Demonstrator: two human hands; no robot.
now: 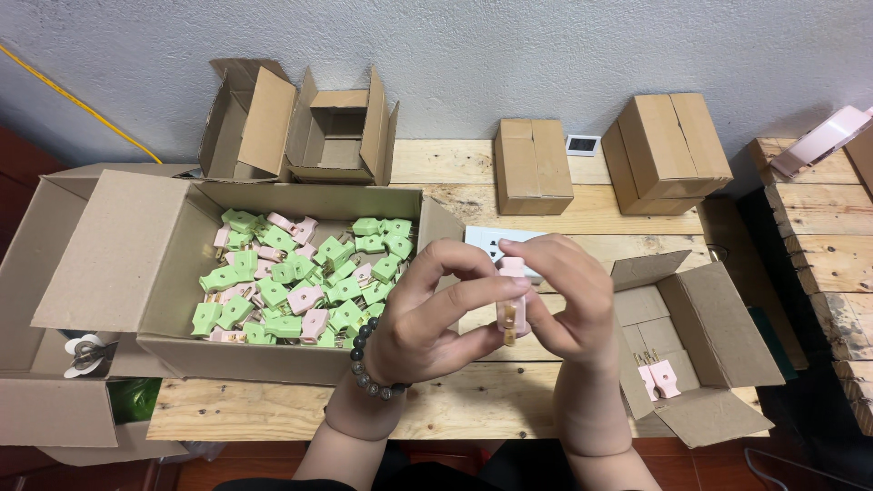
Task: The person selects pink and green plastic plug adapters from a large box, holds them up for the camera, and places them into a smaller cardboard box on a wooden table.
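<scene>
Head view: both hands meet above the pale wooden plank table (509, 173), pinching one small pink plastic plug with brass prongs (511, 307). The left hand (427, 318) closes fingers on its body; the right hand (568, 305) grips the other side. It looks light, rigid and smooth, best held by the casing, not the prongs. A big open cardboard box (173, 273) of green and pink plugs (300, 282) sits left.

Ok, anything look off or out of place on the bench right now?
Nothing stands out. Both hands, left hand and right hand, hold one pink plug. Green and pink plugs sit loose in the big box; two pink plugs lie in the small box. Nothing spilled.
</scene>
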